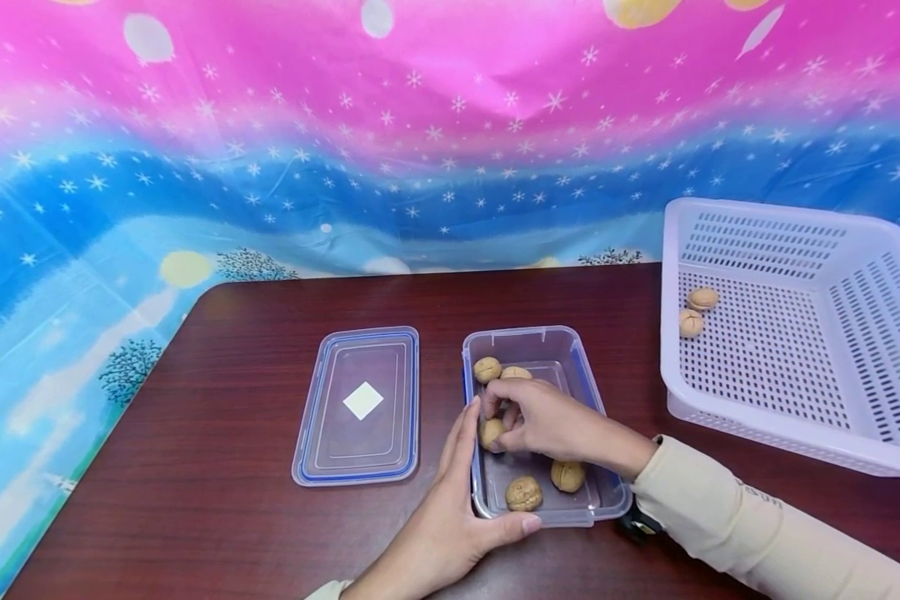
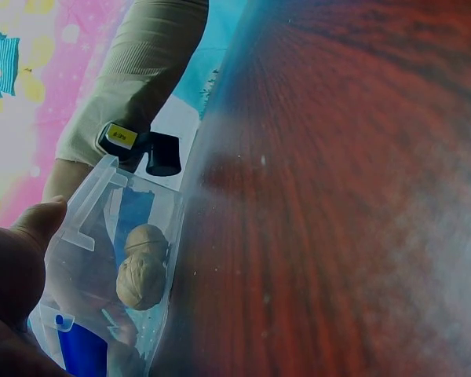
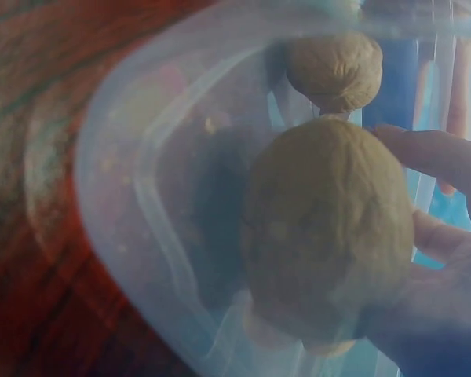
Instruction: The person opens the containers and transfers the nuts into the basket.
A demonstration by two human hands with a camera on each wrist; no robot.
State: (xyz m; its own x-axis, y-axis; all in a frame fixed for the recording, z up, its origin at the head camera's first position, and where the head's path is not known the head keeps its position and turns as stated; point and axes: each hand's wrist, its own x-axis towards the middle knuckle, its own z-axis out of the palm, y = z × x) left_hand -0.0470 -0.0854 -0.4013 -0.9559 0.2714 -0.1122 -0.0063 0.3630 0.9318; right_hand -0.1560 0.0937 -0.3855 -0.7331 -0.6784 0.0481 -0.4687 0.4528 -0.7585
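A clear plastic box [image 1: 607, 500] with blue side clips stands before me, several walnuts [image 1: 523, 493] lying inside. My left hand [image 1: 450, 525] steadies its near left corner, straight fingers along the left wall and thumb at the front rim. Over the left wall, my right hand [image 1: 543, 417] reaches in, with thumb and fingertips bent about one walnut [image 1: 491, 435] near the box floor. In the right wrist view another walnut [image 3: 326, 236] looms large behind the clear wall, beside the right hand's fingers [image 3: 439, 157].
Left of the box lies its clear lid [image 1: 356, 450] with a blue seal and a white square on it. A white perforated basket [image 1: 765, 358] stands at the right, with two walnuts [image 1: 692, 323] on its left side. A patterned cloth [image 1: 450, 150] hangs behind the table.
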